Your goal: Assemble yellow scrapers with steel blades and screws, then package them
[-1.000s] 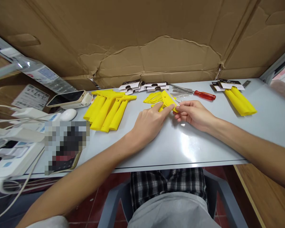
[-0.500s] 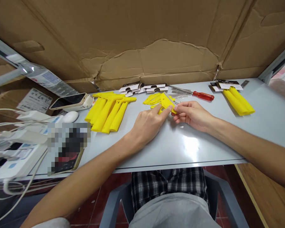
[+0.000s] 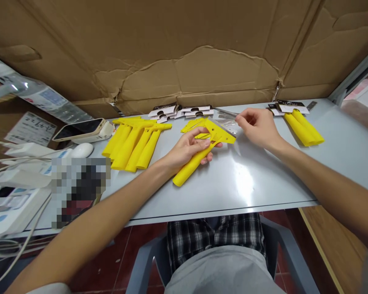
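My left hand (image 3: 193, 149) is closed around a yellow plastic scraper (image 3: 191, 165), its handle slanting toward me and its wide head with a metal blade edge facing away to the right. Two small holes show in the head. My right hand (image 3: 259, 126) has curled fingers over the screwdriver, whose metal shaft (image 3: 227, 112) runs into the fingertips; its red handle is hidden by the hand. Behind the scraper head lie flat yellow plastic pieces (image 3: 191, 124) and thin metal blades (image 3: 227, 121).
Several yellow handles (image 3: 131, 145) lie in a group on the left. Black and white cards (image 3: 164, 110) rest against the cardboard (image 3: 227, 73). Two carded yellow scrapers (image 3: 303, 127) are at right. A phone (image 3: 79, 130), white mouse (image 3: 82, 150), power strip and cables crowd the left.
The scraper, earlier held in both hands with its handle not showing, is now in my left hand alone, its handle toward me. My right hand has moved up and right to the screwdriver.
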A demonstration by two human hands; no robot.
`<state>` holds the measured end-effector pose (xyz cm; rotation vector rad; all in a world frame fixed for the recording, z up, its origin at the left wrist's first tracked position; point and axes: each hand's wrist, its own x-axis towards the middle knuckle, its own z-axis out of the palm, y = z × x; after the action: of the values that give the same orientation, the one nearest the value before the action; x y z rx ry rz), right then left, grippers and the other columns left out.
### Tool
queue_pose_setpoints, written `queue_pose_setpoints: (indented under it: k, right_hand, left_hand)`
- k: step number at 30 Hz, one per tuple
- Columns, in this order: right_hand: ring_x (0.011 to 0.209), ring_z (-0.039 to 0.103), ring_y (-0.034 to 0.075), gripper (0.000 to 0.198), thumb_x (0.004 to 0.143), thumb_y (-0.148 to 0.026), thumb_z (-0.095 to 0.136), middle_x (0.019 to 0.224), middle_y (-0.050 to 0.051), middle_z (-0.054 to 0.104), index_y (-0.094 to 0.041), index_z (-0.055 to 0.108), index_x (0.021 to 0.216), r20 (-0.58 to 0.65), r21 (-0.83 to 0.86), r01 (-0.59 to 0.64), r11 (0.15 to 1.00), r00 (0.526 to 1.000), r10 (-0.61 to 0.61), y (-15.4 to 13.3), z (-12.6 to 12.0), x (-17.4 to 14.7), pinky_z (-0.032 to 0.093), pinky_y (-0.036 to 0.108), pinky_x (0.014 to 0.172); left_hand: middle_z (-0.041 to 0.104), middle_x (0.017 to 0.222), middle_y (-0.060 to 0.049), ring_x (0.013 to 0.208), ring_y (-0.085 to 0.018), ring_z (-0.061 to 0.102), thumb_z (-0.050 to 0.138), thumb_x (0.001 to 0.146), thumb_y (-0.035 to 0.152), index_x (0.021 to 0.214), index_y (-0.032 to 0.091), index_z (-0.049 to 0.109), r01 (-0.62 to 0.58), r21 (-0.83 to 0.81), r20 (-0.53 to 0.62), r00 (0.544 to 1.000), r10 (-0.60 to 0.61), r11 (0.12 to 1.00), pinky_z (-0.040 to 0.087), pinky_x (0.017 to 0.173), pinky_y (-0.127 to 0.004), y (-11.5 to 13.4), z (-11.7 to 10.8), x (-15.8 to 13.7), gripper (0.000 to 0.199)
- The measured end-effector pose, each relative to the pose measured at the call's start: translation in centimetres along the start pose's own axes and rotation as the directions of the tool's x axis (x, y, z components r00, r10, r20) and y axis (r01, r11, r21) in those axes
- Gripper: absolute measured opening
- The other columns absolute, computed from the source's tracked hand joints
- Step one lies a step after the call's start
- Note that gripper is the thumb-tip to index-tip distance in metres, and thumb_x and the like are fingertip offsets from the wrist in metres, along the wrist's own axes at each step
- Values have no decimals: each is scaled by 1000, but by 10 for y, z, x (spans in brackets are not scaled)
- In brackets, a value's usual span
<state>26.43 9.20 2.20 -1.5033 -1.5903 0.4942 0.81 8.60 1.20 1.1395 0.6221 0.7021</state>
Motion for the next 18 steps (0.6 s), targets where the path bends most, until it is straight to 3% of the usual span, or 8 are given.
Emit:
queue_pose_setpoints:
  k: [3,8,18]
  right_hand:
    - [74,53,4,26,94,-25,61,93,5,72,-9,81,98,106,-185,81,979,992,-62,11,-1,4,39,21,82]
    - [82,54,5,36,88,-16,61,109,5,73,-16,85,115,287,-340,144,929,957,-43,25,1,10,38,23,91]
    - [90,56,9,35,85,-19,65,103,5,72,-18,88,111,378,-354,233,906,922,-90,27,-6,12,38,22,93]
  left_hand:
    - [85,106,-13,60,-14,73,98,82,40,114,23,45,-8,13,-22,1000,8,1000,50,50,-22,0,-2,0,63]
    - [85,108,-14,60,-14,73,97,82,41,115,24,45,0,22,-27,1000,1,1000,50,49,-22,1,-2,0,64]
    - [86,104,-13,63,-15,74,93,84,31,114,24,45,-17,34,-110,994,21,999,54,51,-22,5,-3,1,57]
